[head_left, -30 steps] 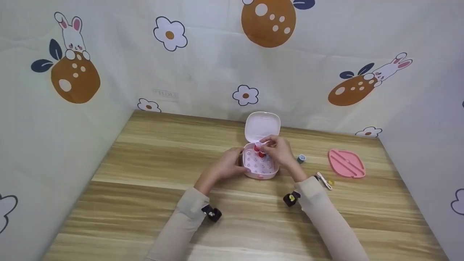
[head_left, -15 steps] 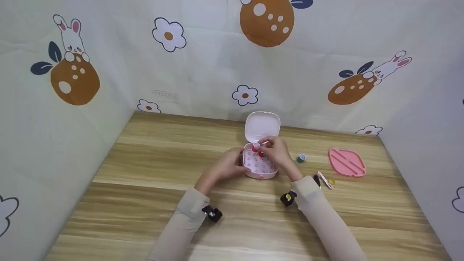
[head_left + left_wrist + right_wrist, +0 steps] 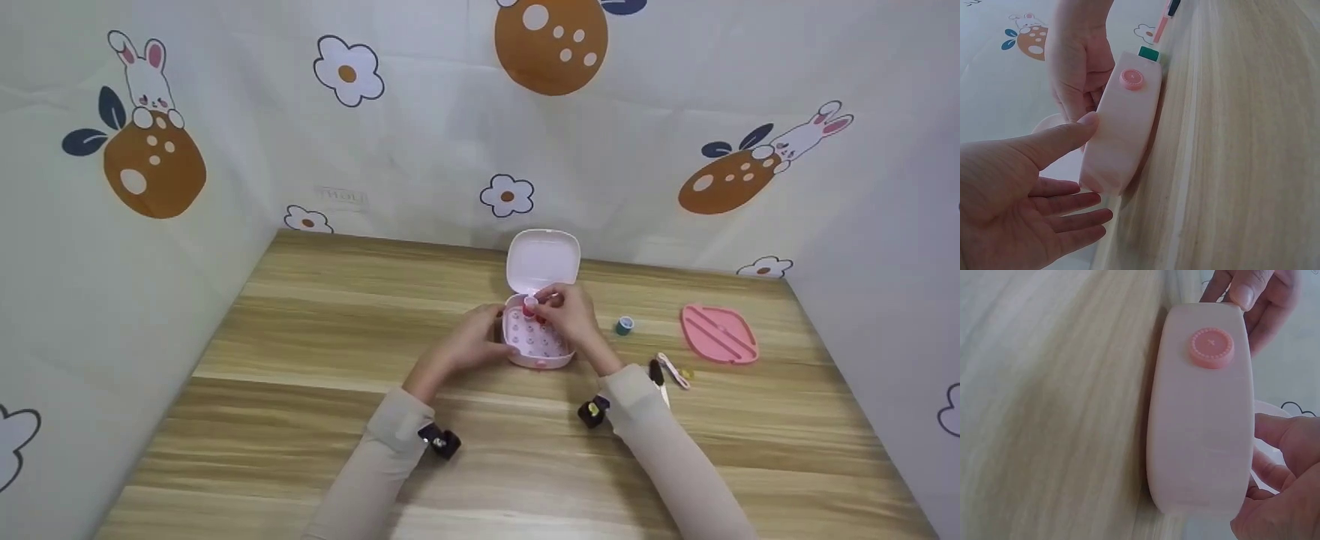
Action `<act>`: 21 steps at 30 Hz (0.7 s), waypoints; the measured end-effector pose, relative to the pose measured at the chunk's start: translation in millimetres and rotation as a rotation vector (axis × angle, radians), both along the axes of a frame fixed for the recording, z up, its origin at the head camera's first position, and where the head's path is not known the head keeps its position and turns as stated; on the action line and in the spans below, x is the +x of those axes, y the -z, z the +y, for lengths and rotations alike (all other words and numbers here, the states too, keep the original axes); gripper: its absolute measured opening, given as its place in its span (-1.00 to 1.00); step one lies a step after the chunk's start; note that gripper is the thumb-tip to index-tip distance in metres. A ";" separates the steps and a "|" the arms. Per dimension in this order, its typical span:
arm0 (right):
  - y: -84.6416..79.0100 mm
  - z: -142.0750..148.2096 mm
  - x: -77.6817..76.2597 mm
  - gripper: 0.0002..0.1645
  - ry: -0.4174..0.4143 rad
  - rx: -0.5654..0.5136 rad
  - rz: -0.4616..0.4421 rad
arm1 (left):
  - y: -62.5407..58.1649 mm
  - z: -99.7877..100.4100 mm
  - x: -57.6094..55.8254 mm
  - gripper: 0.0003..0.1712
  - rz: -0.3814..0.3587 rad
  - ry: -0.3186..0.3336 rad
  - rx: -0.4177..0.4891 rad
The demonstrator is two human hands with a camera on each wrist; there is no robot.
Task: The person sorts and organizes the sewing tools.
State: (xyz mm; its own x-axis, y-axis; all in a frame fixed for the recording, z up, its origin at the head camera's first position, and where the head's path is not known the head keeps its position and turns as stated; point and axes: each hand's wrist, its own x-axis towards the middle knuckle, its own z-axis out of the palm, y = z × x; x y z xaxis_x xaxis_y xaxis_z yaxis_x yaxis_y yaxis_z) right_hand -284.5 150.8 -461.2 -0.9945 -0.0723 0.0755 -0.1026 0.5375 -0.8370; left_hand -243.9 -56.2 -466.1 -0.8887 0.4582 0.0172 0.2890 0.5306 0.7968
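In the head view, a small pale pink box point(image 3: 541, 362) stands with its lid point(image 3: 544, 259) tipped back. My left hand point(image 3: 469, 341) grips its left side, thumb at the front corner and fingers farther back. The left wrist view has that thumb point(image 3: 1086, 121) on the box's rim. Inside the box's back part, my right hand point(image 3: 574, 315) pinches a red thread spool point(image 3: 529, 308) between thumb and fingers. Another red item beside it is mostly hidden by that hand. The right wrist view is filled by the box front with its round pink button point(image 3: 1211, 347).
A green thread spool point(image 3: 624, 325) stands right of the box. Farther right lies a pink slotted tray point(image 3: 720, 334). Near the right sleeve are black-handled scissors point(image 3: 657, 373), a thin white-and-pink tool point(image 3: 673, 371) and a small yellow item point(image 3: 687, 373). Patterned cloth walls surround the table.
The red spool in my right hand has shifted slightly left and down inside the box. The right forearm has moved a little left, uncovering more of the scissors. The left hand stays put.
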 end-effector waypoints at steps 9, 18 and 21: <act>6.1 -0.9 1.7 -0.86 -0.014 0.034 0.053 | 1.0 -0.9 -0.8 -0.17 0.014 0.007 0.019; 11.3 -3.9 3.8 -0.86 0.007 0.079 0.109 | 2.8 -0.9 -1.8 -0.18 0.022 0.012 0.015; 12.9 -3.0 4.4 -0.85 0.007 0.096 0.112 | 3.5 -0.4 -2.6 -0.18 0.034 0.013 0.003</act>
State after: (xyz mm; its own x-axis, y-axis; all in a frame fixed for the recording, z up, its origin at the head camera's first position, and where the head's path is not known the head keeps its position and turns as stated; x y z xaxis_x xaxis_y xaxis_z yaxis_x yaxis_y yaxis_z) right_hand -280.1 147.8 -474.2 -0.9807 -0.0776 0.1794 -0.1887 0.6159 -0.7649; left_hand -246.4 -56.6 -469.7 -0.8816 0.4694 0.0489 0.3229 0.5244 0.7879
